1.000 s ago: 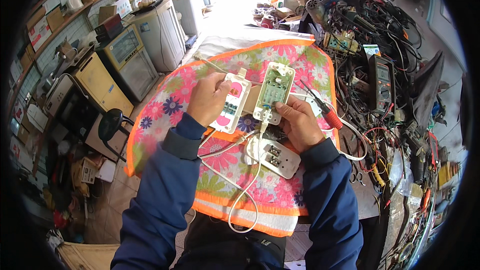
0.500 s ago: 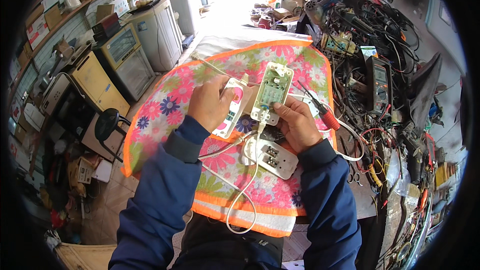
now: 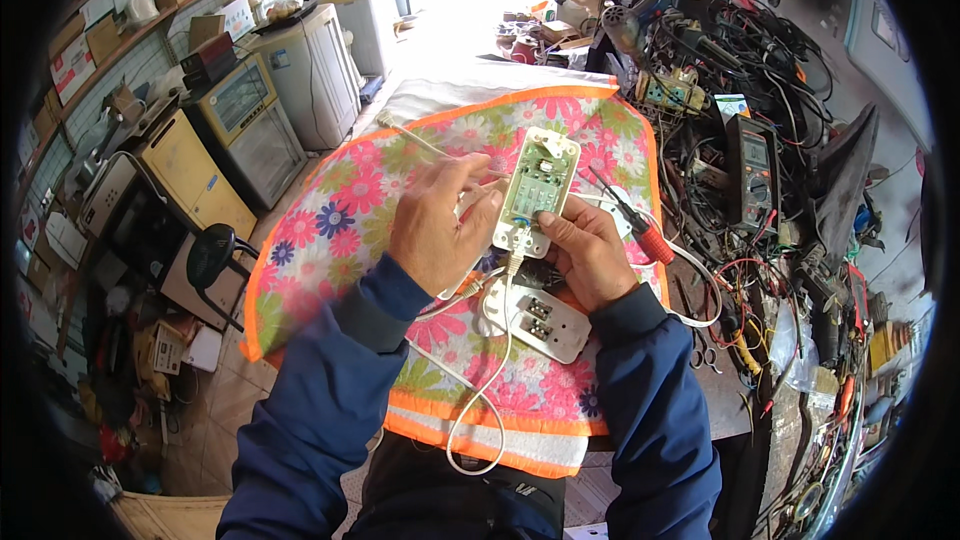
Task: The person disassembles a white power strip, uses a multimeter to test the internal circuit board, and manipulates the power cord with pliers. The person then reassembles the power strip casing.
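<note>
the right hand (image 3: pixel 595 250) grips the lower end of an oblong white plastic casing with a green-tinted inside (image 3: pixel 540 180), thumb pressed on its inner face near the cord entry and fingers behind. this casing is held tilted above the flowered pink, green and white cloth with an orange border (image 3: pixel 335 270), open side up. a thin white cord (image 3: pixel 507 325) runs from its lower end and loops down past the cloth's near edge.

the left hand (image 3: pixel 435 225) is just beside it on the left, fingers loosely spread, gripping nothing that shows; whether it touches the casing is unclear. it mostly hides another long white plastic piece (image 3: pixel 456 287).

a white plastic half-shell with metal contacts (image 3: pixel 548 325) lies on the cloth, nearer the person. to the right are a red-handled tool with a thin shaft (image 3: pixel 653 244) and a dark grey multimeter (image 3: pixel 752 175).
</note>
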`<act>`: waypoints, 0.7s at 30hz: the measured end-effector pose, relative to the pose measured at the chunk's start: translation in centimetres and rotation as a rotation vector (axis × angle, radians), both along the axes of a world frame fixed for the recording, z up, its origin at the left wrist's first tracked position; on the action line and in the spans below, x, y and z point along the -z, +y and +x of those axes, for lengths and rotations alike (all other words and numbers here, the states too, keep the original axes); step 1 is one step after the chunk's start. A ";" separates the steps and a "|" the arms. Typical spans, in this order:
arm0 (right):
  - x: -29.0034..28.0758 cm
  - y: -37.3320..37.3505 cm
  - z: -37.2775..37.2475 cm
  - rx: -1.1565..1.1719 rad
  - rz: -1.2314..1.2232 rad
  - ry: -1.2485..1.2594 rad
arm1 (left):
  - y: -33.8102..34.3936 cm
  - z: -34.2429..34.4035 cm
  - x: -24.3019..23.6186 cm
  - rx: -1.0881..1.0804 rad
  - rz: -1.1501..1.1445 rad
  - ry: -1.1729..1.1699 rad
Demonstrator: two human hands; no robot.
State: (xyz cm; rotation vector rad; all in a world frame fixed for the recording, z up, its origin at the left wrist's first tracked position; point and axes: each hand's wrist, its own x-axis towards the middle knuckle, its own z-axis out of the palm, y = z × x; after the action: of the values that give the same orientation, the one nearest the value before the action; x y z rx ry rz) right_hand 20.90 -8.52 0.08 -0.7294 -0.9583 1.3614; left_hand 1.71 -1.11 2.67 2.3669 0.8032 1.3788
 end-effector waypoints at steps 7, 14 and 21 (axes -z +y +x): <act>-0.1 -0.2 -0.3 0.046 0.020 -0.005 | -1.1 0.3 -0.1 0.260 -0.288 -0.026; 0.0 -0.1 -0.7 0.117 0.060 -0.032 | -1.3 0.6 0.1 0.288 -0.308 -0.085; -0.1 -0.3 -0.6 0.144 0.044 -0.021 | -1.4 0.6 0.1 0.299 -0.288 -0.053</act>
State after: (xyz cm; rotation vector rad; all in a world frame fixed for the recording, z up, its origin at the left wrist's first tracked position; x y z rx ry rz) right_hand 20.25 -8.82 0.15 -0.7656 -0.9312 1.2056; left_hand 2.33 -2.50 2.57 2.1161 0.5612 1.1168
